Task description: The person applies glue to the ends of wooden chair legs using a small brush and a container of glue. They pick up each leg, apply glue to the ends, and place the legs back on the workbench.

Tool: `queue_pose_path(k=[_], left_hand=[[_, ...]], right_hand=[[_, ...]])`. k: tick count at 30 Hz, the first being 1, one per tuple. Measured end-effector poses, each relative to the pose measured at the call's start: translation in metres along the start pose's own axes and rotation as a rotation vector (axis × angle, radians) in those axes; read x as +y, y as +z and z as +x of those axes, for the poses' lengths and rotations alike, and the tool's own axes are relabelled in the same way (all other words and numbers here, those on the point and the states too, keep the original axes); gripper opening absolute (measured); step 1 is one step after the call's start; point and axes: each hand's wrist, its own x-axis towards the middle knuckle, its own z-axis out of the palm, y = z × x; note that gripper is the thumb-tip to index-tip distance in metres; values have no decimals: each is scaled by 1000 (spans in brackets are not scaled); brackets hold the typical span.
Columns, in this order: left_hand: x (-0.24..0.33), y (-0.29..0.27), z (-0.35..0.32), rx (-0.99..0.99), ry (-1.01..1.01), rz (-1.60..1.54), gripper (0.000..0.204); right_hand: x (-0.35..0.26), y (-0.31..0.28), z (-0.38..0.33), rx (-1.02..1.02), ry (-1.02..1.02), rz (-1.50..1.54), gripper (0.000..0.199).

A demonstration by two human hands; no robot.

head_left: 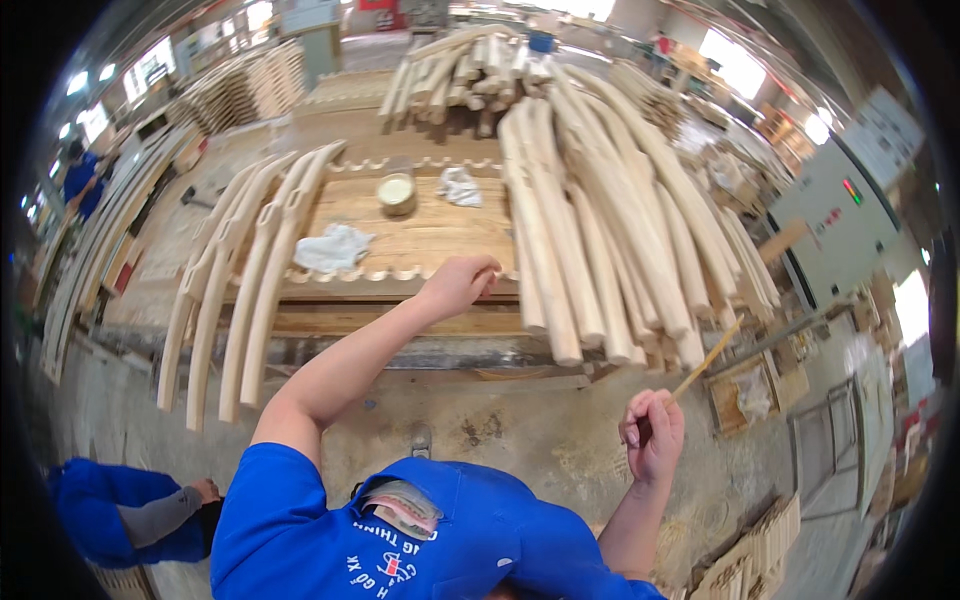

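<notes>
Two hands: left hand (458,285) curled empty at the workbench (420,240) edge; right hand (652,432) fisted round a thin stick (706,362).

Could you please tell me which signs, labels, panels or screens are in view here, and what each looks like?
Wall board: far right, pale rectangle with rows of small sheets.
Grey cabinet: right of the wooden pieces, with a small red-and-green indicator panel.
Shirt print: white lettering on blue, bottom centre.

A pale grey cabinet (835,215) is standing at the far right — a small red-and-green indicator panel (852,191) is glowing on its face, with white notice sheets (893,135) hanging just beyond.
</notes>
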Motion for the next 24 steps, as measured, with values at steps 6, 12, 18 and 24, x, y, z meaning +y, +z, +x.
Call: queue_pose_path(k=[6, 12, 18, 24], left_hand=[[54, 56, 21, 7, 217, -45, 19], [71, 109, 0, 130, 364, 281, 26], [47, 135, -6, 174, 437, 334, 32], [-42, 133, -18, 758, -33, -359, 20]], right_hand=[[-27, -103, -107, 411, -129, 68, 28], [-33, -149, -176, 772, -158, 165, 24], [-2, -191, -140, 866, -58, 175, 24], [25, -223, -35, 748, 31, 122, 22]])
